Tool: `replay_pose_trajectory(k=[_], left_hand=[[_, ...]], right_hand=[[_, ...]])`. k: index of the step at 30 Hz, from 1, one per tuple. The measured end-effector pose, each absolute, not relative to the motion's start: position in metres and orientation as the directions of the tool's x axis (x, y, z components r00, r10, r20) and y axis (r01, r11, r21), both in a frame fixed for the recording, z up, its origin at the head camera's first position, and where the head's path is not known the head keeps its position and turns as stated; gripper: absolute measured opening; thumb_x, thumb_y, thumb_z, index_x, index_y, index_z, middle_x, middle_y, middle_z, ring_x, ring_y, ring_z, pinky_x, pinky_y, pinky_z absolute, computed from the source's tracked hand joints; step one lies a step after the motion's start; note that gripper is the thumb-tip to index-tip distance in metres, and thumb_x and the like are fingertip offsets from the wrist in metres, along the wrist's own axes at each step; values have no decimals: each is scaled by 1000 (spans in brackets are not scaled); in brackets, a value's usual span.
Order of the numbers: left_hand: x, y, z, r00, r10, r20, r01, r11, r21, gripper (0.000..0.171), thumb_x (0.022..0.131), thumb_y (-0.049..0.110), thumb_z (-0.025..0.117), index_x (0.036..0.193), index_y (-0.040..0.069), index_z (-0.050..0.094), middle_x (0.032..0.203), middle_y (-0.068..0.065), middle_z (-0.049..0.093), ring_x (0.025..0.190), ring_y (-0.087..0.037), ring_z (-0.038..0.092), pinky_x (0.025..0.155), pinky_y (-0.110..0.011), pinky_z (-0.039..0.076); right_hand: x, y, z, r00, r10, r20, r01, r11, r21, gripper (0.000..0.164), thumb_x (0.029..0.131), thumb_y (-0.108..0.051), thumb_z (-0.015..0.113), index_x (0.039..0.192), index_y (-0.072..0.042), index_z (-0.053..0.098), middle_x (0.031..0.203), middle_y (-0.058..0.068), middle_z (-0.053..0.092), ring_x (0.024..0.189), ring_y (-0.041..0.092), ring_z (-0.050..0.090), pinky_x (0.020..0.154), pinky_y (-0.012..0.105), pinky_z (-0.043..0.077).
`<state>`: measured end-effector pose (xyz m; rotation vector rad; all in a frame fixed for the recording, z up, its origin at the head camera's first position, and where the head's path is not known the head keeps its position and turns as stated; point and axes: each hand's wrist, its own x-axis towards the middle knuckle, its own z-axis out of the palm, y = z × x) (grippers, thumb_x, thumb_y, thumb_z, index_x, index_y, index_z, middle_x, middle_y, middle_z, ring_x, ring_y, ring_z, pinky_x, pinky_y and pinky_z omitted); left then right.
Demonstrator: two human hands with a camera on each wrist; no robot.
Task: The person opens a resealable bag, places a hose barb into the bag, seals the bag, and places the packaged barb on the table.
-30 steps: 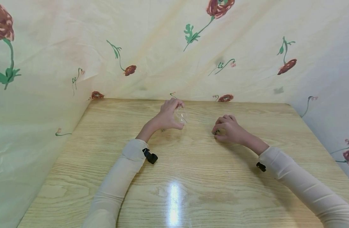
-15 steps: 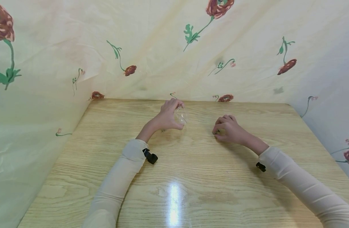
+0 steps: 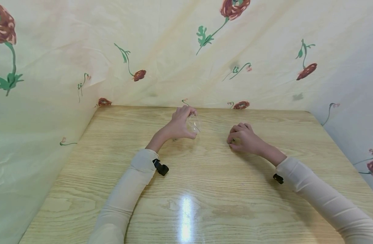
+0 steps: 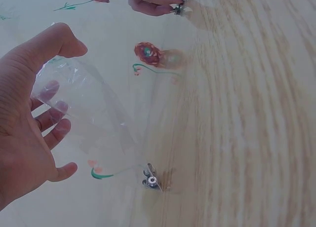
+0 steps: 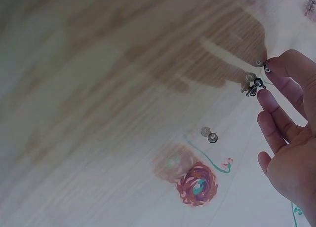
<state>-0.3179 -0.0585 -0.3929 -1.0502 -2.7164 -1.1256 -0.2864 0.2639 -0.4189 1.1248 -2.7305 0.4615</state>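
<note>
Above the far part of the table, my left hand holds a clear plastic bag with its fingers bent around it. Below the bag in the left wrist view lie small silvery metal pieces, one with a round hole like a nut; whether the bag touches them I cannot tell. My right hand pinches a tiny dark metal piece at its fingertips. Right by those fingers is a small cluster of metal pieces, and a single piece sits apart.
Both hands work over a glossy wood-grain table that mirrors things on it. Flower-printed cloth closes off the back and sides. Each sleeve carries a black wrist camera mount, the left and the right.
Both hands keep almost the same place and hold. At the right fingertips, the small metal pieces look slightly shifted since a second ago.
</note>
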Motion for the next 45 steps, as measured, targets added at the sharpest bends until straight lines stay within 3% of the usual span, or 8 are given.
replay_pose_trajectory(k=[13,27,45], left_hand=[[-317,-59,-392,-779,572,254,585,520,623,67,73,24,79,130,10,47,120,-7,45,116,-27,34,101,-52,25],[-318,-59,-391,-773,578,262,593,509,624,68,74,24,78,131,7,47,124,-16,47,116,-29,34,101,-54,25],[-318,-59,-393,-775,573,267,593,511,622,68,73,24,79,131,7,47,121,-10,46,116,-28,34,103,-54,26]], right_hand=[[-286,263,-419,-729,-646,227,-685,689,-237,12,81,-4,79,81,-15,74,98,7,67,91,22,46,89,49,24],[-285,263,-420,-752,-623,216,-660,710,-245,14,81,-5,79,78,-16,71,100,8,68,91,24,46,96,59,27],[-286,262,-418,-765,-609,207,-643,711,-283,16,82,-3,78,78,-17,71,101,6,67,93,22,46,97,57,26]])
